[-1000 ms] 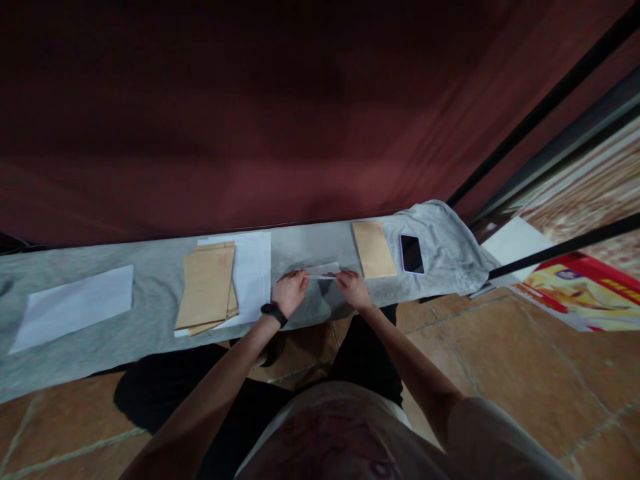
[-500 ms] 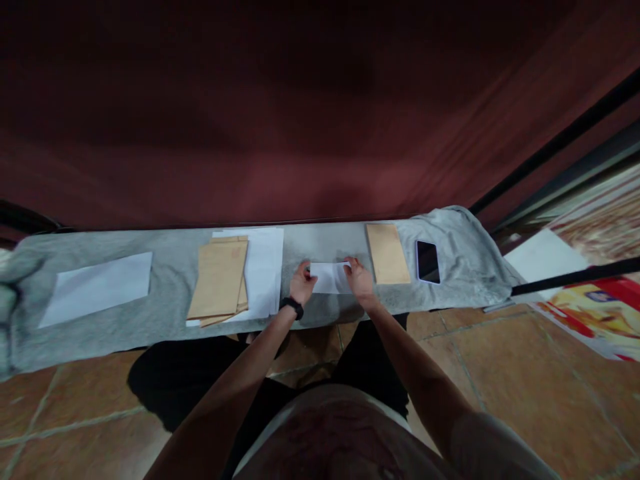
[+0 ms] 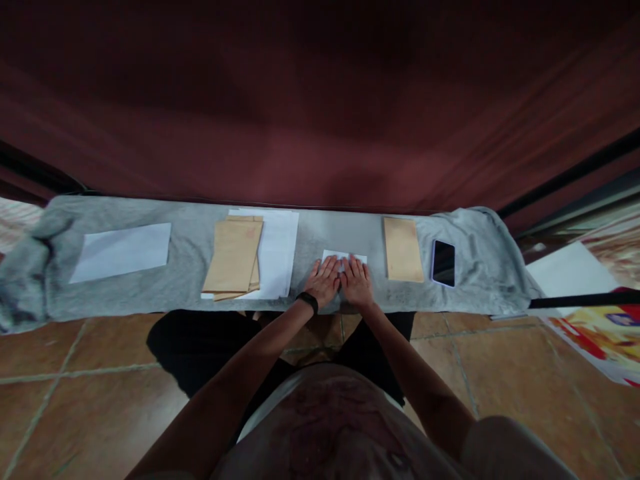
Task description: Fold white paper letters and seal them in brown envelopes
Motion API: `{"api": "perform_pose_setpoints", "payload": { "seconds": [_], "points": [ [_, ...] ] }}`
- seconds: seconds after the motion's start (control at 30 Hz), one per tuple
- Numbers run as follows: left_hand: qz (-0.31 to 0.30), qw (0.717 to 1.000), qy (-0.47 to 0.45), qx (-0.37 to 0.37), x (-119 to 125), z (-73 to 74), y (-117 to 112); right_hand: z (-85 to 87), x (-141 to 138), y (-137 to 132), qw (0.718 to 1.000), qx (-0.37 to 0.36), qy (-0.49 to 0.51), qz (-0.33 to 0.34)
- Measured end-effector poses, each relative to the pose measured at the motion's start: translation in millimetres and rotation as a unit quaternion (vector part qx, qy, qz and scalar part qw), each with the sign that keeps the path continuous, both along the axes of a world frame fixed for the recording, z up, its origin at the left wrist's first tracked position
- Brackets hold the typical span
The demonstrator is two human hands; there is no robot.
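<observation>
A small folded sheet of white paper (image 3: 330, 254) lies on the grey cloth in front of me, mostly covered by my hands. My left hand (image 3: 324, 280) rests flat on its left part, fingers stretched out and pointing away from me. Beside it, nearly touching at the thumbs, my right hand (image 3: 356, 281) lies flat on the right part with its fingers extended. Only the paper's far edge and corners show past the fingertips. A dark band circles my left wrist.
Left of my hands, brown envelopes (image 3: 234, 257) lie on white sheets (image 3: 278, 257). Another white sheet (image 3: 125, 252) is farther left. To the right are a single brown envelope (image 3: 403, 250) and a phone (image 3: 443, 263). Grey cloth (image 3: 345, 230) covers the narrow surface below a dark red wall (image 3: 320, 147).
My fingers have gone from holding the paper by its two sides to lying flat on top of it. The hands have come together. The view has shifted slightly.
</observation>
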State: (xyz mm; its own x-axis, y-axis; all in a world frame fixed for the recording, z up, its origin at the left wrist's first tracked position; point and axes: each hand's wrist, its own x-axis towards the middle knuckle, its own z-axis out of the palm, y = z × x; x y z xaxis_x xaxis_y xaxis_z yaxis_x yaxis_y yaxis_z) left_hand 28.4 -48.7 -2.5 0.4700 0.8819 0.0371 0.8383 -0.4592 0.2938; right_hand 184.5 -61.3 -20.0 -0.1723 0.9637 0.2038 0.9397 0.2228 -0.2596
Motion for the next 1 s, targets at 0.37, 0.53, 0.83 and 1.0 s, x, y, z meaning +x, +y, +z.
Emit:
{"api": "perform_pose_setpoints", "payload": {
  "seconds": [0.37,0.53,0.83,1.0],
  "points": [
    [-0.03,0.999,0.0,0.014,-12.6,3.9,-5.3,-1.1,10.8,-6.2,0.999,0.019,0.015,-0.046],
    [-0.034,0.999,0.011,0.008,-17.9,6.2,-8.0,-2.2,18.9,-10.4,0.998,0.015,0.01,-0.054],
    [-0.024,0.999,0.004,0.023,-25.2,4.0,-15.3,3.4,10.7,-12.6,0.993,0.016,0.031,-0.115],
    [0.021,1.0,-0.01,0.005,-19.4,0.2,-7.4,8.9,-11.8,-3.5,0.998,-0.012,0.044,-0.036]
  ]
}}
